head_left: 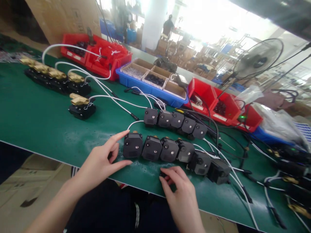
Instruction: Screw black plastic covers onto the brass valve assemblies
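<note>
Two rows of black box-shaped parts lie on the green mat (36,119); the near row (170,150) has several units side by side, the far row (176,120) sits behind it. My left hand (102,160) rests at the left end of the near row, fingers spread around the first black unit (132,145), index and thumb touching its sides. My right hand (179,191) lies at the mat's front edge below the row, fingers curled in a pinch on a small dark piece (162,174) too small to name.
White cables (109,97) run across the mat to brass-topped black assemblies (54,79) at the far left. Red bins (97,53), a blue tray (150,79) with cardboard boxes and more red bins (218,103) line the back. A fan (257,60) stands at right.
</note>
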Tool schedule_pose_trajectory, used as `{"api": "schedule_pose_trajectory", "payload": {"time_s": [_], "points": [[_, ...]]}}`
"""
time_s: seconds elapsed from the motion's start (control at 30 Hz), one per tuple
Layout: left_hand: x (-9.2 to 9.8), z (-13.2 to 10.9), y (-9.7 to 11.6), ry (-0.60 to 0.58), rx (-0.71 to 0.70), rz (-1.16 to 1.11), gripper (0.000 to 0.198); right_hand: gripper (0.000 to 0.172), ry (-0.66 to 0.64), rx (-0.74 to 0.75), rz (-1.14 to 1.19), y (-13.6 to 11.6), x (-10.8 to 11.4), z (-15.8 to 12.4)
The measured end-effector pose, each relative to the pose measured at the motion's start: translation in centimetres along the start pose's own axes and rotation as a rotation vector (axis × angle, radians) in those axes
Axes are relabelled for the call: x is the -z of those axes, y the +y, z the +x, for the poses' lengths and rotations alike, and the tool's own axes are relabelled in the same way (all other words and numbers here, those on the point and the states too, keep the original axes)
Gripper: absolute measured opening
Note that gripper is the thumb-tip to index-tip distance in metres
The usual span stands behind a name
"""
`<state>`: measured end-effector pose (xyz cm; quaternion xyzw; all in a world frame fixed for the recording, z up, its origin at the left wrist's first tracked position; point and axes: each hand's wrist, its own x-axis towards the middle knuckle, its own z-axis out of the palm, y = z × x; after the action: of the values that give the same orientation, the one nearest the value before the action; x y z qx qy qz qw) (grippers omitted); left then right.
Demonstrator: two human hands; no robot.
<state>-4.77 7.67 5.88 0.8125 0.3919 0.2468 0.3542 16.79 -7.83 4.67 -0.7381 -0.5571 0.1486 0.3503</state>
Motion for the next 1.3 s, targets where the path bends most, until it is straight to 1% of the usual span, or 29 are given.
{"api": "schedule_pose_trajectory", "payload": {"time_s": [0.17,0.27,0.3,0.33,0.43,0.5,0.57,0.6,0.67,0.73,0.8,0.83,0.9,0.97,1.0,1.07,1.13,1.2,1.3], "points": [[-0.7,1.0,0.7,-0.042,0.049,-0.107,0.073,0.016,-0.07,0.135,-0.231,-0.3,-0.3,-0.2],[-1.1,1.2,0.9,-0.057,0.081,-0.165,0.075,0.014,-0.126,0.226,-0.257,-0.2,-0.3,0.1],[-1.1,1.3,0.9,-0.057,0.088,-0.179,0.075,0.012,-0.122,0.254,-0.25,-0.2,-0.2,0.3],[-1.2,1.3,0.8,-0.057,0.095,-0.194,0.075,0.011,-0.095,0.282,-0.241,-0.2,-0.2,0.5],[-1.2,1.3,0.8,-0.062,0.105,-0.246,0.071,0.012,0.053,0.376,-0.215,0.0,-0.2,0.8],[-1.2,1.3,0.8,-0.08,0.109,-0.274,0.067,0.01,0.086,0.433,-0.214,0.4,-0.2,0.7],[-1.2,1.3,0.9,-0.097,0.116,-0.285,0.065,0.003,0.05,0.479,-0.23,1.1,-0.1,0.4],[-1.2,1.3,0.9,-0.101,0.12,-0.281,0.064,0.002,0.015,0.495,-0.238,1.4,0.0,0.2],[-1.3,1.4,0.9,-0.098,0.13,-0.261,0.064,0.004,-0.054,0.493,-0.244,1.9,0.1,0.0],[-1.3,1.4,0.9,-0.089,0.134,-0.241,0.063,0.002,-0.113,0.472,-0.229,1.7,0.4,0.0],[-1.4,1.4,0.8,-0.082,0.129,-0.238,0.063,0.005,-0.132,0.445,-0.186,0.5,0.6,0.3],[-1.5,1.4,0.8,-0.08,0.126,-0.242,0.063,0.005,-0.121,0.431,-0.161,-0.5,0.7,0.6],[-1.5,1.4,0.7,-0.076,0.121,-0.253,0.064,0.01,-0.063,0.43,-0.117,-3.0,0.7,1.7],[-1.6,1.4,0.7,-0.072,0.119,-0.266,0.064,0.015,0.008,0.476,-0.107,-5.7,0.3,3.1],[-1.6,1.4,0.8,-0.069,0.119,-0.272,0.064,0.016,0.03,0.51,-0.103,-6.9,-0.1,3.9],[-1.5,1.4,0.8,-0.064,0.117,-0.282,0.066,0.014,0.091,0.514,-0.081,-8.6,-1.2,5.4],[-1.5,1.4,0.9,-0.063,0.121,-0.28,0.068,0.012,0.117,0.5,-0.078,-9.4,-2.3,6.6],[-1.5,1.4,0.9,-0.064,0.126,-0.272,0.069,0.01,0.13,0.503,-0.106,-9.6,-3.2,7.3],[-1.6,1.4,0.8,-0.059,0.121,-0.261,0.068,0.009,0.179,0.535,-0.155,-9.5,-3.5,7.4]]}}
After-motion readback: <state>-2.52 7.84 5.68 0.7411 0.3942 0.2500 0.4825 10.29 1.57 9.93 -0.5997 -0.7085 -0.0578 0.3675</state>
